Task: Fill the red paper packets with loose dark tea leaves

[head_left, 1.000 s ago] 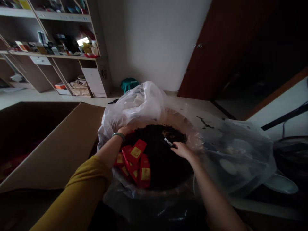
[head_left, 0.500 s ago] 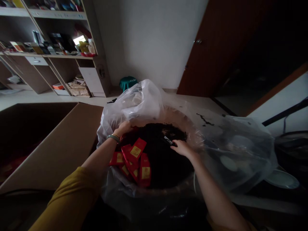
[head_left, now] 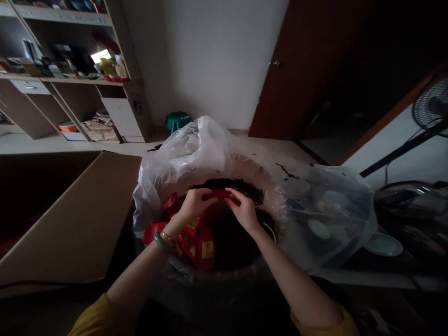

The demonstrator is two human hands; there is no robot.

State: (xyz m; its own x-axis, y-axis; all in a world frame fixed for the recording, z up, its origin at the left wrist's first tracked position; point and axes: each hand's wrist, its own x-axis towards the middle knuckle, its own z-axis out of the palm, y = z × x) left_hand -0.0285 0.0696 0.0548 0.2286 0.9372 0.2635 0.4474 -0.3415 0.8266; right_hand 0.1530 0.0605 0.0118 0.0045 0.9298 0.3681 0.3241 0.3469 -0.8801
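The left hand (head_left: 194, 204) and right hand (head_left: 243, 210) both pinch a red packet (head_left: 217, 194) between their fingers, just above dark loose leaves (head_left: 250, 192) in a plastic-lined round tub (head_left: 276, 200); gold-labelled red packets (head_left: 206, 247) lie heaped by the tub's near-left edge, below the left wrist

- The left hand (head_left: 196, 204) and right hand (head_left: 243, 210) both pinch a red packet (head_left: 219, 194) above a dark, loose, crumbly mass (head_left: 233, 240).
- More red packets with gold labels (head_left: 206, 249) lean against that mass, just below the left hand.
- A green bangle (head_left: 160, 242) and a thin gold bracelet (head_left: 167, 237) circle the left wrist.
- A clear plastic bag (head_left: 185, 149) lines the round container, its slack bunched over the rim.
- A cardboard box (head_left: 70, 224) stands beside it; beyond are a shelf unit (head_left: 70, 79), a teal stool (head_left: 177, 121) and a brown door (head_left: 301, 70).
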